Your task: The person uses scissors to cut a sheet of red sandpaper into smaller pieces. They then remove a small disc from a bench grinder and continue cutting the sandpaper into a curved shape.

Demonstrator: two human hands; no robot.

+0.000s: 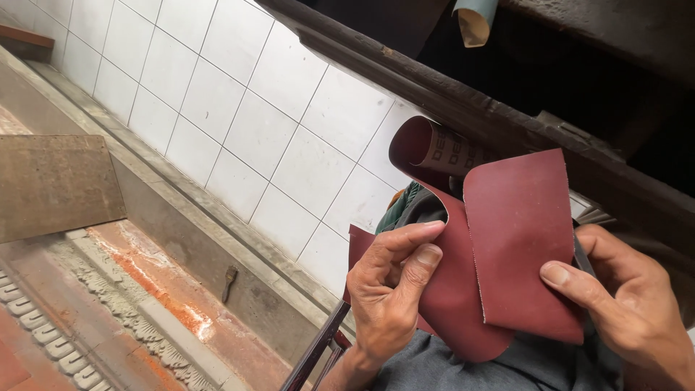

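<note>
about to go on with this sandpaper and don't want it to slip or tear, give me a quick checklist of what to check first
1. Left hand has the sandpaper: ok, thumb and fingers pinch its left edge.
2. Right hand has it too: ok, thumb presses on the lower right corner.
3. Sheet in one piece: cannot tell, the right flap's left edge looks frayed, and the flap overlaps the rest.
4. Gritty red side facing up: ok on the flat parts; the top curls over and shows the pale printed back.
5. Sheet lying flat: not ok, it is curled and folded.
6. Sheet clear of the dark wooden beam behind: cannot tell.
</note>
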